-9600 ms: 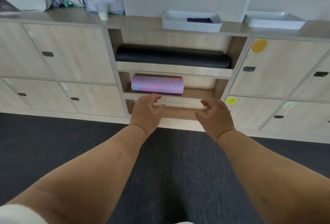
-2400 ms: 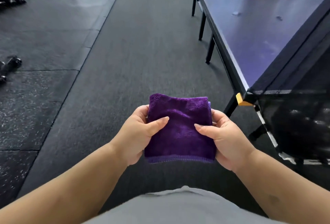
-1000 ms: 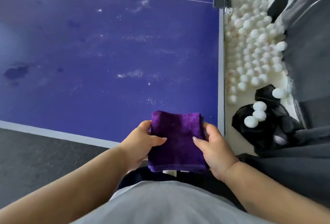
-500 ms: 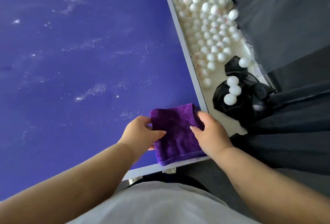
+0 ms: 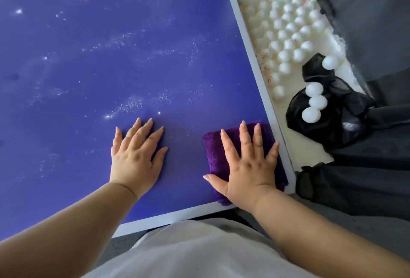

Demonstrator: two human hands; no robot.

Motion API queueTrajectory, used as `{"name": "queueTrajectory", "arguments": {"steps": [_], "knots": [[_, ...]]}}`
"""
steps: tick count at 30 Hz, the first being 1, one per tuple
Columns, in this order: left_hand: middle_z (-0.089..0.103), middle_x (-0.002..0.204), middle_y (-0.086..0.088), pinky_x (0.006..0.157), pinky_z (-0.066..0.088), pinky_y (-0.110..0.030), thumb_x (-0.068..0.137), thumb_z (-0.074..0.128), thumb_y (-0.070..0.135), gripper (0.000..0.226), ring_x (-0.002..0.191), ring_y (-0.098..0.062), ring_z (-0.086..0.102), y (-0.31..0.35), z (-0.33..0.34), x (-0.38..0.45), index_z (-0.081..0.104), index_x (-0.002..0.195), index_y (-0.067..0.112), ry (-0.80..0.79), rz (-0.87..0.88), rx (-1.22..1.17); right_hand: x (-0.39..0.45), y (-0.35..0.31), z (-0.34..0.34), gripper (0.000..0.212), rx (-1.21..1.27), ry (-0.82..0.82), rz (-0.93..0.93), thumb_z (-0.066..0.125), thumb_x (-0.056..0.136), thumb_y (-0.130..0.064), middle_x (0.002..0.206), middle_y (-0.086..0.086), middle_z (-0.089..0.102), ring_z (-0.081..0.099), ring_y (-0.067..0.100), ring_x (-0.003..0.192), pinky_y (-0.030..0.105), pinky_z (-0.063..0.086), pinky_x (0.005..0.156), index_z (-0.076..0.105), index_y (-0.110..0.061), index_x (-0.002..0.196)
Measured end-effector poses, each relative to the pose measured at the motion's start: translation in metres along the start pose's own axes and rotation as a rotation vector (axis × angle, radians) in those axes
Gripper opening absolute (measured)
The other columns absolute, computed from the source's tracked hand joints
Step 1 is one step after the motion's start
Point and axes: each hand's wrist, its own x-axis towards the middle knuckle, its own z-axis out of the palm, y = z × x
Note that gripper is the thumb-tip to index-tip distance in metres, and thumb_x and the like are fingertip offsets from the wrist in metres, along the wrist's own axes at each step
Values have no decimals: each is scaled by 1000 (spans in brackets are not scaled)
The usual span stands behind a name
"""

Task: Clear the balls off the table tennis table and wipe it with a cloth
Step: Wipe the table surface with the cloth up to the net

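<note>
Purple cloth [image 5: 216, 151] lies flat under the right hand [image 5: 248, 164], fingers spread, pressing, at the table [image 5: 155, 55] corner. Left hand [image 5: 135, 155] rests flat beside it. Push firmly toward the white dust [image 5: 131, 104] ahead.

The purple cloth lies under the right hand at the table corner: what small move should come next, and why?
Probably slide the right hand, pressed flat on the purple cloth, away from the corner and across the table toward the white dusty streaks. The cloth already lies on the surface, no balls show on the blue top, and the left hand rests flat beside it.
</note>
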Motion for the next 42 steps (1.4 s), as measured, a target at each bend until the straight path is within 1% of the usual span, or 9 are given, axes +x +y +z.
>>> {"name": "queueTrajectory", "arguments": {"steps": [4, 10, 16, 22, 26, 28, 31, 36, 42], "knots": [[56, 136, -8, 113, 25, -56, 94, 45, 37, 43, 134, -31, 43, -1, 4, 1, 62, 127, 17, 52, 9, -4, 4, 4, 3, 101, 11, 46, 1, 38, 65, -82, 161, 14, 13, 8, 43, 146, 76, 12, 104, 22, -33, 152], [56, 136, -8, 112, 26, -56, 94, 46, 38, 42, 135, -31, 42, -2, 6, 0, 63, 127, 17, 71, 12, 0, 12, 2, 5, 101, 8, 122, 19, 38, 65, -83, 160, 16, 14, 9, 46, 145, 73, 19, 103, 25, -33, 152], [55, 137, -7, 112, 26, -56, 95, 46, 33, 40, 135, -31, 43, -1, 7, -1, 62, 127, 17, 77, 1, -1, 45, -33, -6, 101, 32, 114, 139, 27, 65, -87, 161, 16, 1, -2, 48, 145, 70, 18, 104, 6, -38, 152], [55, 138, -7, 113, 26, -55, 96, 41, 32, 41, 135, -32, 42, -1, 6, -1, 61, 128, 17, 65, -13, -9, -6, -4, 9, 84, -1, 126, -85, 44, 73, -73, 160, 14, 16, 14, 46, 144, 66, 27, 101, 29, -39, 148], [56, 136, -9, 112, 27, -56, 96, 41, 29, 40, 134, -33, 44, -2, 7, 0, 63, 126, 16, 81, -1, -6, -4, 34, 5, 80, -7, 134, -14, 46, 74, -68, 160, 13, 20, 17, 45, 144, 65, 29, 102, 34, -37, 147], [56, 136, -9, 112, 27, -56, 96, 42, 28, 39, 134, -33, 44, -2, 7, 0, 63, 126, 16, 88, 2, 0, 16, 34, -3, 83, -8, 144, 88, 41, 73, -70, 160, 14, 18, 15, 46, 144, 67, 27, 103, 31, -37, 148], [56, 136, -9, 111, 27, -56, 96, 42, 28, 38, 134, -33, 44, -2, 8, 0, 63, 126, 17, 87, 2, 0, 57, 8, -14, 88, 12, 108, 224, 33, 75, -80, 162, 11, -2, -4, 45, 145, 67, 16, 108, 9, -42, 151], [56, 137, -8, 113, 26, -54, 97, 41, 28, 38, 134, -33, 43, -2, 9, -1, 62, 127, 17, 98, -3, 7, 70, -40, -17, 96, 21, 65, 72, 32, 73, -85, 161, 7, -17, -15, 47, 143, 70, 10, 106, -8, -43, 149], [56, 137, -8, 113, 26, -54, 95, 44, 28, 38, 135, -32, 43, -1, 8, 0, 63, 127, 17, 95, 1, 13, -6, -11, 8, 83, 1, 126, -193, 50, 70, -69, 161, 6, 18, 16, 43, 145, 66, 24, 103, 33, -40, 147]]}}
